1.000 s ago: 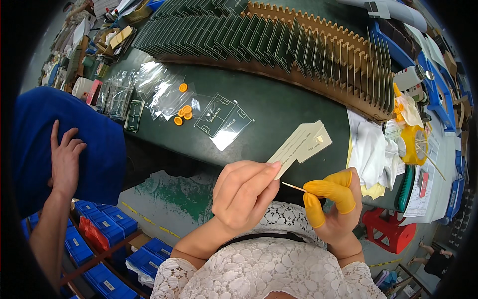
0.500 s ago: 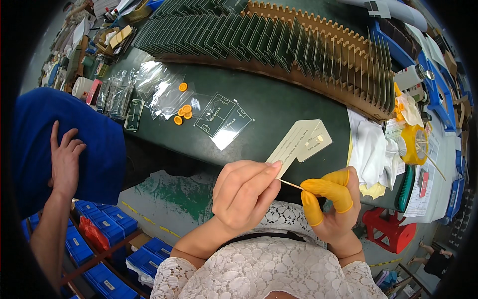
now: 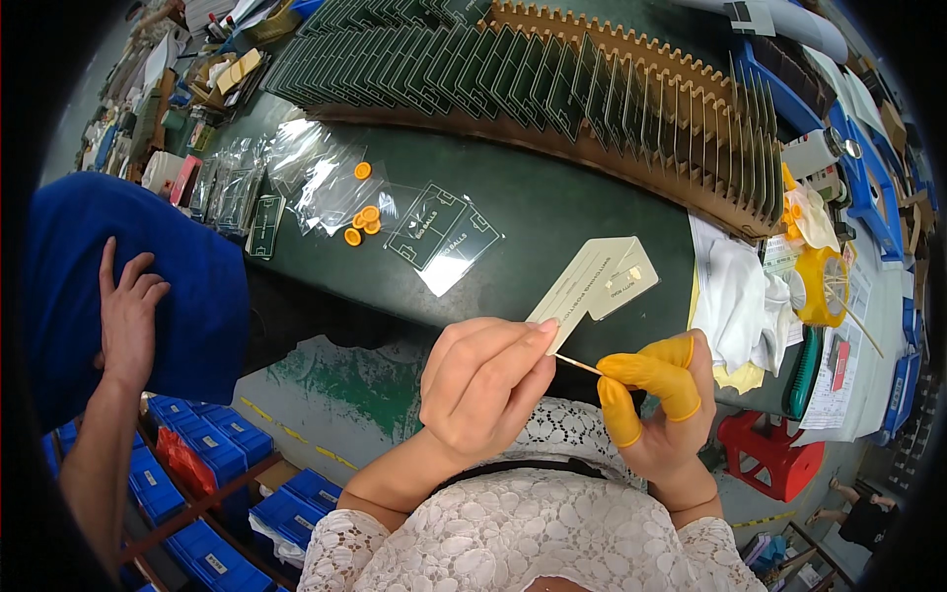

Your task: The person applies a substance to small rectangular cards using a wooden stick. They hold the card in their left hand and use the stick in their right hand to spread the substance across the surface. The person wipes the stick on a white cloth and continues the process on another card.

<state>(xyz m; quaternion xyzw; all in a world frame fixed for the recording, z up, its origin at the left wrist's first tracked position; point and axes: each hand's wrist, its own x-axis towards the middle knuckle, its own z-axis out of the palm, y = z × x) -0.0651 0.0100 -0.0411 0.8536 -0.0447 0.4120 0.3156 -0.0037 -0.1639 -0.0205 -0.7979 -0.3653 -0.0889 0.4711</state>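
Observation:
My left hand (image 3: 485,387) pinches the lower end of a flat, cream-coloured, arrow-shaped card (image 3: 598,279), held out above the table's near edge. Yellow finger cots cover the thumb and some fingers of my right hand (image 3: 659,400). Its fingertips close on a thin pale stick (image 3: 580,365) that points left. The far tip of the stick meets the card's edge just beside my left fingertips. Beyond my hands, a clear bag with green printed cards (image 3: 430,227) lies on the green table (image 3: 552,197).
Brown slotted racks (image 3: 631,163) hold rows of green boards across the back. Several orange discs (image 3: 362,219) lie near clear plastic bags (image 3: 321,168). White cloth (image 3: 740,301) and a yellow round holder (image 3: 821,284) are at right. At left, a co-worker's hand (image 3: 130,311) rests on blue cloth.

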